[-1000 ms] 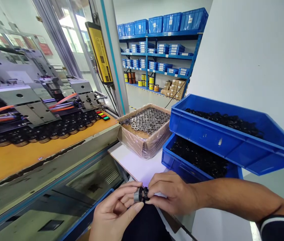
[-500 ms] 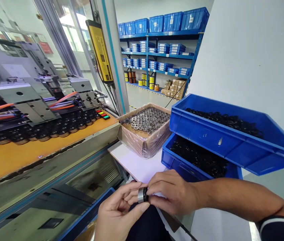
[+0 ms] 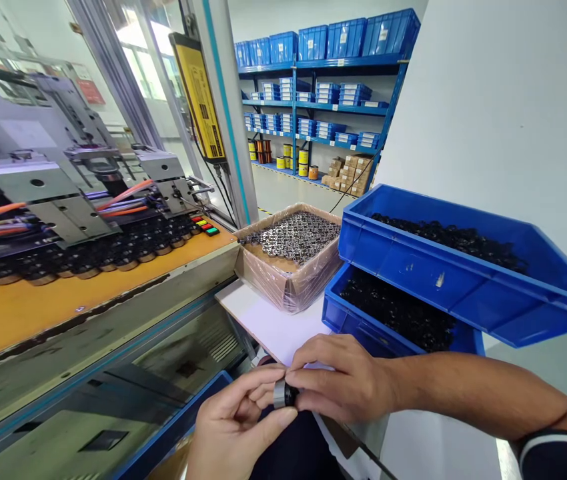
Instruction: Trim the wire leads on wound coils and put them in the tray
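Low in the middle of the head view, my left hand [image 3: 233,420] pinches a small silver metal ring core [image 3: 279,395] between thumb and fingers. A black plastic piece [image 3: 290,396] sits against the core's right face. From the right, my right hand [image 3: 351,383] has its fingertips closed on that black piece, partly covering it. Whether the piece is fully seated on the core I cannot tell. Beyond the hands stands a plastic-lined cardboard box [image 3: 288,293] with many metal cores [image 3: 298,237] in rows.
Two stacked blue bins [image 3: 403,267] of black plastic parts [image 3: 398,317] stand to the right. At left, a machine [image 3: 58,200] has a row of black-topped cores [image 3: 88,267] along its orange bench [image 3: 128,293]. Blue shelving [image 3: 323,107] is at the back.
My right fingers have shifted slightly up and left, over the top of the black piece. The core is still in my left hand, turned a little.
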Available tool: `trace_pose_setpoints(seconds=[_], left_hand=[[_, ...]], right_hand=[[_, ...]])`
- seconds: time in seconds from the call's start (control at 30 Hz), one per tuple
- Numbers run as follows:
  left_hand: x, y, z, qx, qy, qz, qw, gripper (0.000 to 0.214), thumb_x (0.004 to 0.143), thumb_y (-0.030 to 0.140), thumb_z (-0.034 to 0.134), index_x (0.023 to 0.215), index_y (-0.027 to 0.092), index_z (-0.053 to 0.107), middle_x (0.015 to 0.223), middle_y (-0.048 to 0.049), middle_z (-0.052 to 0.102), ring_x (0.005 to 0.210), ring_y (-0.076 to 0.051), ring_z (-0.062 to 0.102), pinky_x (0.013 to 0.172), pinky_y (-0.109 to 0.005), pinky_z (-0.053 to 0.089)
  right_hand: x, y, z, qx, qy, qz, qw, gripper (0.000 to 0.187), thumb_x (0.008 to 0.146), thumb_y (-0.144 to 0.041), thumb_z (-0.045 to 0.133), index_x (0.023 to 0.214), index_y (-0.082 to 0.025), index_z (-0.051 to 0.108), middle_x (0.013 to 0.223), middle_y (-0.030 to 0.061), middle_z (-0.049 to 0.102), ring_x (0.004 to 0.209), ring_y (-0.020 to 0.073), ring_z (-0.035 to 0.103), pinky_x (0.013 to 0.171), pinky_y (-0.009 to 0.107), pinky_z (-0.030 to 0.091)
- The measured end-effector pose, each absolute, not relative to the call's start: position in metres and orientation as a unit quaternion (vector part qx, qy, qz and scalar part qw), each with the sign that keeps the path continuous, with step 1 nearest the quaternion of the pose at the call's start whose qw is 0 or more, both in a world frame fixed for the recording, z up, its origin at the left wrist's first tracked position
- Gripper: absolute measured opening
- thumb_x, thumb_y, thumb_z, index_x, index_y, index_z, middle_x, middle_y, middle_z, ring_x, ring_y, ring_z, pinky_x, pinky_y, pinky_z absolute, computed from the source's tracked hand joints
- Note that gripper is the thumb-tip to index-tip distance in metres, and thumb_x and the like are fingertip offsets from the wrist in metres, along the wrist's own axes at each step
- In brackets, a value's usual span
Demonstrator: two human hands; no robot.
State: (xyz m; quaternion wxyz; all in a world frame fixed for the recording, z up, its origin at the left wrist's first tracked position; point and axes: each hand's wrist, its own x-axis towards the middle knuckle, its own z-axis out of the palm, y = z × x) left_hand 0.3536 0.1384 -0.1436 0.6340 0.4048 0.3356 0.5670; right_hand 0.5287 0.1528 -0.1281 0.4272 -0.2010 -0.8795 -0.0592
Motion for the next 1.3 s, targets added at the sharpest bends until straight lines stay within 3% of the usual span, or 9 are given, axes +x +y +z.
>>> trace_pose_setpoints(seconds=[0.17,0.53,0.67,0.77,1.0,1.2,1.3], left_hand=[[0.353,0.139,-0.145,0.404,0.333,0.564,0.638,0.033,0.049,0.025,0.095,0.078,0.020,0.079,0.064,-0.0014,0.075,0.068,-0.017,0.073,0.068,-0.018,0.059],[0.348,0.142,-0.149,0.419,0.331,0.549,0.643,0.033,0.052,0.024,0.093,0.081,0.019,0.079,0.074,-0.0055,0.078,0.071,-0.019,0.073,0.070,-0.022,0.060],[0.334,0.152,-0.158,0.494,0.315,0.491,0.645,0.030,0.060,0.014,0.088,0.088,0.020,0.080,0.067,-0.0044,0.076,0.058,-0.015,0.071,0.057,-0.017,0.057],[0.328,0.157,-0.161,0.520,0.315,0.472,0.638,0.030,0.062,0.011,0.086,0.090,0.021,0.080,0.077,-0.0068,0.079,0.057,-0.014,0.071,0.053,-0.015,0.056],[0.342,0.145,-0.151,0.433,0.341,0.522,0.651,0.035,0.050,0.024,0.094,0.082,0.020,0.080,0.076,-0.0069,0.079,0.070,-0.023,0.076,0.067,-0.024,0.062],[0.343,0.143,-0.148,0.418,0.354,0.504,0.667,0.039,0.044,0.026,0.096,0.079,0.020,0.081,0.069,-0.0061,0.078,0.064,-0.022,0.075,0.064,-0.026,0.062],[0.341,0.143,-0.149,0.422,0.354,0.499,0.669,0.039,0.045,0.027,0.096,0.080,0.020,0.081,0.069,-0.0063,0.078,0.064,-0.023,0.075,0.065,-0.028,0.063]], right_hand=[[0.530,0.153,-0.128,-0.198,-0.882,-0.059,0.424,0.015,0.092,-0.016,0.058,0.103,-0.006,0.061,0.095,0.0124,0.065,0.084,0.0163,0.063,0.073,0.027,0.057],[0.529,0.154,-0.129,-0.192,-0.881,-0.059,0.428,0.016,0.093,-0.018,0.058,0.104,-0.007,0.060,0.094,0.0116,0.064,0.085,0.0158,0.063,0.076,0.027,0.058],[0.530,0.154,-0.129,-0.193,-0.881,-0.062,0.426,0.014,0.094,-0.017,0.057,0.103,-0.007,0.060,0.095,0.0112,0.065,0.086,0.0155,0.063,0.077,0.027,0.058],[0.529,0.155,-0.128,-0.190,-0.879,-0.056,0.433,0.015,0.092,-0.017,0.060,0.101,-0.005,0.061,0.093,0.0120,0.065,0.084,0.0167,0.063,0.076,0.029,0.059],[0.528,0.154,-0.128,-0.180,-0.878,-0.076,0.437,0.016,0.094,-0.018,0.059,0.100,-0.004,0.063,0.092,0.0125,0.065,0.082,0.0165,0.062,0.074,0.029,0.059],[0.530,0.154,-0.131,-0.186,-0.879,-0.108,0.426,0.023,0.096,-0.026,0.057,0.103,-0.005,0.064,0.088,0.0100,0.062,0.076,0.0149,0.060,0.067,0.027,0.057],[0.530,0.153,-0.131,-0.173,-0.883,-0.125,0.418,0.021,0.096,-0.021,0.056,0.103,-0.004,0.063,0.086,0.0094,0.062,0.076,0.0154,0.060,0.065,0.027,0.055]])
